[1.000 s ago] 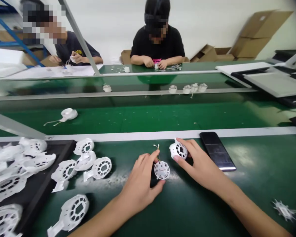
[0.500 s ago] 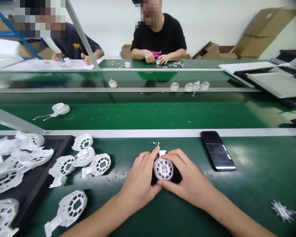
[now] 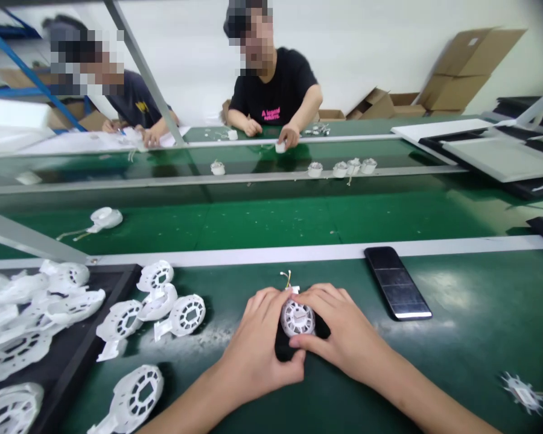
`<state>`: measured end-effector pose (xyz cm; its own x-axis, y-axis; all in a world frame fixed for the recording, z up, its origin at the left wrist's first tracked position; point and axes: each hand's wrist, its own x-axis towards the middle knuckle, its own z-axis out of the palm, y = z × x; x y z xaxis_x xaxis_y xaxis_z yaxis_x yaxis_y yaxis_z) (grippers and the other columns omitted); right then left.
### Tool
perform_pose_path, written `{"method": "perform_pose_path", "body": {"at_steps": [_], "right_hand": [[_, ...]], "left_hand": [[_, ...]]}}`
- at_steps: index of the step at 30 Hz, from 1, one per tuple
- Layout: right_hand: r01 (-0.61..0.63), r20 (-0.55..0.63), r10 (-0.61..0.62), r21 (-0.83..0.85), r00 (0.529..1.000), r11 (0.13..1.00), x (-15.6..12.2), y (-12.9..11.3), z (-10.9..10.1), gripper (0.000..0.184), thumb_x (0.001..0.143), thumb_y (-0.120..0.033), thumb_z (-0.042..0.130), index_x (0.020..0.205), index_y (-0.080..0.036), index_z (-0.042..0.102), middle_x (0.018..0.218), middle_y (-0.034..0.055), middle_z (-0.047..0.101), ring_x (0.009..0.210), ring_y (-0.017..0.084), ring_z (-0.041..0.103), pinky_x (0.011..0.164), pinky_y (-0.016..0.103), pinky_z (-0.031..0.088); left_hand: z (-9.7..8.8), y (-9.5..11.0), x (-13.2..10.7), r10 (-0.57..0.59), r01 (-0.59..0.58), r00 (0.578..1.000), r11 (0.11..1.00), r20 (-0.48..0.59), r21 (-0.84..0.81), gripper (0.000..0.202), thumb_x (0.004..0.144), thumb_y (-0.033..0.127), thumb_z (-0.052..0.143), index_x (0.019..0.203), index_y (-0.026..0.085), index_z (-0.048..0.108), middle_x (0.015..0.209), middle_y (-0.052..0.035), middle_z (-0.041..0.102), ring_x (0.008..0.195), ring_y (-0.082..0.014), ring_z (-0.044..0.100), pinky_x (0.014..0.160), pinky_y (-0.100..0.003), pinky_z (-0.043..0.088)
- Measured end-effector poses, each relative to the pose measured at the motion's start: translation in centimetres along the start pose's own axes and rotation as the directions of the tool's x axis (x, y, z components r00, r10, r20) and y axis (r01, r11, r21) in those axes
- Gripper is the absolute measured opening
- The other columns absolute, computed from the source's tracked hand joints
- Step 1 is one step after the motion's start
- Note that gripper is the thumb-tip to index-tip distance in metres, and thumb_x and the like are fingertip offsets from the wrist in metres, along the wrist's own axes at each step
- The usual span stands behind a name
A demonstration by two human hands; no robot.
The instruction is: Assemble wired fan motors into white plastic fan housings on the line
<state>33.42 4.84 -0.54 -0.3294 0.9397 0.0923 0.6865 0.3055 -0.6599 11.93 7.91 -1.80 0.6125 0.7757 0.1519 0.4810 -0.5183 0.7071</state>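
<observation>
White plastic round housing [image 3: 297, 318] sits between the person's two hands, on a small black pad [image 3: 286, 351] on the green belt [image 3: 457, 349] of the bench. The left hand [image 3: 257, 345] closes around its left side and the right hand [image 3: 339, 333] closes around its right side, so both hands are narrow and hold it together. Two thin wires [image 3: 288, 278] stand up from its top edge. To the left, similar white housings [image 3: 190, 315] lie on the belt, and more lie on a black tray [image 3: 117, 289]. A black smartphone [image 3: 397, 283] lies face up to the right, near the right hand. A small spiky white piece [image 3: 522, 393] lies further right. Across the bench, a co-worker in a black T-shirt [image 3: 271, 90] has one hand at a small white cup [image 3: 279, 147].
</observation>
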Motion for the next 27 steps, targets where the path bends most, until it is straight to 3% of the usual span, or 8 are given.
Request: {"method": "perform_pose_path", "body": {"at_steps": [5,10,13,16,19,22,25,27], "right_hand": [[0.091,-0.066,-0.085,0.097,0.994,0.991,-0.5,-0.2,0.5,0.051,0.092,-0.032,0.081,0.136,-0.031,0.057,0.136,0.0043,0.064,0.120,0.027,0.061,0.102,0.045,0.048],[0.147,-0.134,-0.108,0.324,0.985,0.935,-1.0,-0.6,0.2,0.045,0.095,-0.041,0.075,0.137,-0.034,0.059,0.136,0.0061,0.060,0.121,0.028,0.062,0.104,0.042,0.051],[0.126,-0.148,-0.060,0.494,0.987,0.860,-1.1,-1.0,0.2,0.028,0.105,-0.036,0.058,0.134,-0.035,0.061,0.134,0.0051,0.059,0.124,0.024,0.061,0.108,0.038,0.050],[0.124,-0.192,-0.026,0.519,0.981,0.846,-1.1,-1.2,0.9,0.030,0.109,-0.035,0.047,0.138,-0.034,0.057,0.137,0.0068,0.057,0.127,0.023,0.059,0.110,0.037,0.049],[0.115,-0.221,0.002,0.516,0.975,0.849,-1.1,-1.0,1.5,0.034,0.112,-0.040,0.039,0.141,-0.032,0.055,0.142,0.0090,0.054,0.131,0.024,0.057,0.112,0.038,0.049],[-0.004,-0.173,0.101,0.485,0.980,0.874,-1.3,-0.1,1.4,0.047,0.111,-0.049,0.039,0.155,-0.035,0.043,0.156,0.0089,0.046,0.141,0.027,0.050,0.117,0.044,0.045],[-0.164,-0.054,0.200,0.386,0.978,0.908,-1.3,1.5,1.1,0.060,0.107,-0.060,0.042,0.163,-0.040,0.030,0.165,0.0060,0.038,0.147,0.032,0.044,0.120,0.053,0.042],[-0.192,0.008,0.199,0.314,0.980,0.930,-1.2,2.4,0.9,0.059,0.106,-0.064,0.042,0.161,-0.041,0.037,0.164,0.0038,0.041,0.150,0.033,0.041,0.123,0.055,0.037]], "left_hand": [[-1.9,1.0,0.5,-0.237,0.221,0.971,0.880,0.014,-0.420,0.029,0.096,0.031,0.066,0.124,0.024,0.064,0.119,-0.0072,0.071,0.110,-0.0266,0.067,0.098,-0.044,0.052],[-2.0,2.1,0.5,-0.237,0.258,0.961,0.585,0.143,-0.769,0.035,0.095,0.044,0.077,0.120,0.022,0.068,0.119,-0.0083,0.073,0.110,-0.0243,0.070,0.099,-0.035,0.052],[-1.4,2.4,0.2,-0.273,0.231,0.958,0.573,0.082,-0.786,0.039,0.092,0.047,0.080,0.117,0.021,0.067,0.115,-0.0086,0.073,0.108,-0.0238,0.070,0.094,-0.032,0.051],[-0.6,2.8,-0.1,-0.283,0.239,0.956,0.596,0.077,-0.767,0.044,0.091,0.051,0.079,0.115,0.018,0.063,0.114,-0.0114,0.073,0.106,-0.0249,0.070,0.093,-0.033,0.052],[-1.0,3.0,0.8,-0.266,0.249,0.961,0.728,0.071,-0.639,0.040,0.095,0.048,0.074,0.116,0.017,0.060,0.114,-0.0121,0.072,0.105,-0.0243,0.070,0.091,-0.032,0.055],[-3.9,2.2,4.3,-0.242,0.249,0.968,0.957,0.064,-0.152,0.029,0.095,0.034,0.074,0.116,0.018,0.061,0.106,-0.0068,0.074,0.095,-0.0205,0.072,0.085,-0.028,0.057],[-8.5,-0.1,9.8,-0.299,0.311,0.950,0.922,-0.088,0.232,0.027,0.093,0.025,0.074,0.115,0.014,0.063,0.105,-0.0088,0.072,0.098,-0.0247,0.070,0.089,-0.037,0.057],[-11.2,-1.5,12.8,-0.309,0.353,0.935,0.859,-0.176,0.371,0.029,0.096,0.026,0.071,0.121,0.013,0.062,0.121,-0.0119,0.067,0.113,-0.0287,0.065,0.099,-0.048,0.054]]}}
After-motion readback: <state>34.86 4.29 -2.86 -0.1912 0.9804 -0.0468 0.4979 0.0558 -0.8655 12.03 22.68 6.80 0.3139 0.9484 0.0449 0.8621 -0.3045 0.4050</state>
